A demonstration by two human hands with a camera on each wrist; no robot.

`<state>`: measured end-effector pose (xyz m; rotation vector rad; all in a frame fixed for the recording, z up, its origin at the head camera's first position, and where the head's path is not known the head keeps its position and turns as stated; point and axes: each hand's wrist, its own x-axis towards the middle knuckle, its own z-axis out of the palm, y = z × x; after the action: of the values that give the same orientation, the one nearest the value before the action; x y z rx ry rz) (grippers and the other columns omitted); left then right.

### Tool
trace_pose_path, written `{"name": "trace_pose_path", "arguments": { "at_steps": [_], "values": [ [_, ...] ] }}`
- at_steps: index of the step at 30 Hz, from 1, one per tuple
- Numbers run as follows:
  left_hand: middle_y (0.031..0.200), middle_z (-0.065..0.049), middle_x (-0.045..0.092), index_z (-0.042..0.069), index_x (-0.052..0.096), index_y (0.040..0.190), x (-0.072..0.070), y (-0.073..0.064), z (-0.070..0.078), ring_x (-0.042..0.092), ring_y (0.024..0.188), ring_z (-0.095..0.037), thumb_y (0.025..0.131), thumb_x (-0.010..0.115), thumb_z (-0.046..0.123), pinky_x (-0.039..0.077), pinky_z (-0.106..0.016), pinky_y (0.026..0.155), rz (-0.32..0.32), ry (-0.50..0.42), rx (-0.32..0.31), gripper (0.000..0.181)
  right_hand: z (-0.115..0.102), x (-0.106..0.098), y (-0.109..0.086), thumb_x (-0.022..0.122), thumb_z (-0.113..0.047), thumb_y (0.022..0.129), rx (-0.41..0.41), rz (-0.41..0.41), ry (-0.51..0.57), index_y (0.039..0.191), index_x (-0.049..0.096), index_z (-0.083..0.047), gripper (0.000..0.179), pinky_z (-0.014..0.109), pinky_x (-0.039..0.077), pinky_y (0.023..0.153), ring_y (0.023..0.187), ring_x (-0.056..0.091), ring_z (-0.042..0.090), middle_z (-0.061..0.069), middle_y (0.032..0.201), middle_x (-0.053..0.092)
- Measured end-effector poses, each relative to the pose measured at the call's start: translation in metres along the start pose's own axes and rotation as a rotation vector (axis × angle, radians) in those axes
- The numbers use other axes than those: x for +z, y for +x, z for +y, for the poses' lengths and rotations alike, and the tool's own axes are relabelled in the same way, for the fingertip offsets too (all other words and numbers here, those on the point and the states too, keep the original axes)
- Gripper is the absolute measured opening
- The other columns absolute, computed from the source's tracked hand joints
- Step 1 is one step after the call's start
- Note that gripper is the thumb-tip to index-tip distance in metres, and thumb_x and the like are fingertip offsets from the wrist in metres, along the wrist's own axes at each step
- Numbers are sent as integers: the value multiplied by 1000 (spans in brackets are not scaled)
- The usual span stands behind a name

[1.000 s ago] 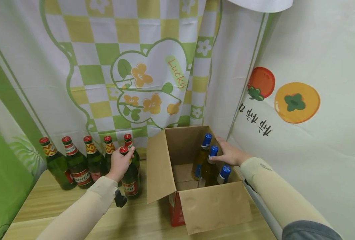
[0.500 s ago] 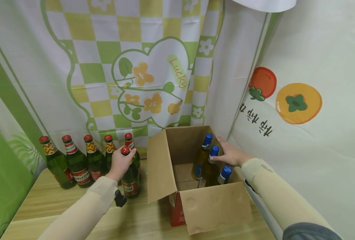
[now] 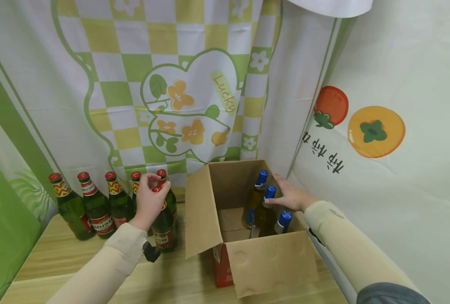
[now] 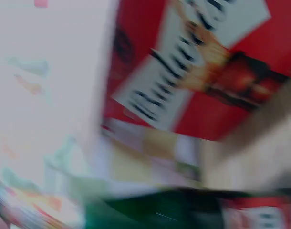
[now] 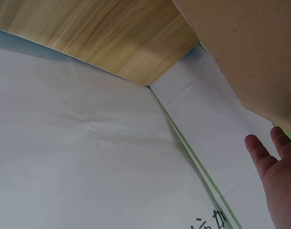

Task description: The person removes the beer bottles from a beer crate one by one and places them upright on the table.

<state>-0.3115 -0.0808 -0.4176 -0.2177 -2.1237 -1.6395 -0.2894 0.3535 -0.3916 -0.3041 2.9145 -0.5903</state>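
Observation:
My left hand (image 3: 151, 200) is raised around the cap of a green beer bottle (image 3: 164, 228), with thumb and forefinger forming a loose loop above the neck. In the left wrist view, the blurred bottle (image 4: 150, 210) crosses the bottom edge. At the cardboard box (image 3: 205, 211), my right hand (image 3: 291, 195) holds the right wall, thumb over the rim beside a blue-capped bottle (image 3: 270, 192). Two of its fingers (image 5: 260, 152) show along the outside of the wall in the right wrist view. The box has 3 blue-capped bottles inside.
Several red-capped green bottles (image 3: 101, 215) stand in a row at the back left of the wooden table (image 3: 57, 257). The box's front flap (image 3: 274, 266) hangs outward. A printed curtain (image 3: 194, 126) hangs behind, and a white cloth wall (image 3: 392, 190) is close on the right.
My left hand has loosened from the green bottle's neck and risen slightly, its thumb and forefinger now spread in a loop. My right hand stays on the box.

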Motion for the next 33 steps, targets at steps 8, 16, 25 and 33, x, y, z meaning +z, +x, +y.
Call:
{"name": "trace_pose_path", "arguments": {
  "at_steps": [8,16,25,33],
  "values": [
    [119,-28,55,-8,52,119,41,17,102,53,110,-42,92,67,0,43,-51,95,-164,-13,327,32,2,-4,-2,71,-55,93,-3,5,0,161,6,8,113,60,14,120,152,12,50,32,166,7],
    [126,-19,56,2,50,122,112,40,135,55,119,-34,97,61,13,46,-45,99,-539,-11,12,30,4,-1,1,74,-55,90,-26,-6,-5,160,7,9,117,59,14,121,152,12,49,31,166,8],
    [123,-19,59,0,51,123,185,43,134,57,109,-31,98,61,19,48,-41,95,-661,11,-113,32,4,-1,4,78,-53,88,-18,2,50,162,7,5,118,58,15,121,153,14,46,28,168,11],
    [131,-23,56,-5,47,134,232,28,96,56,118,-35,97,68,26,47,-47,101,-721,-4,-231,52,6,0,4,78,-53,88,-24,1,35,162,7,6,118,56,16,122,154,14,44,28,168,10]
  ]
}}
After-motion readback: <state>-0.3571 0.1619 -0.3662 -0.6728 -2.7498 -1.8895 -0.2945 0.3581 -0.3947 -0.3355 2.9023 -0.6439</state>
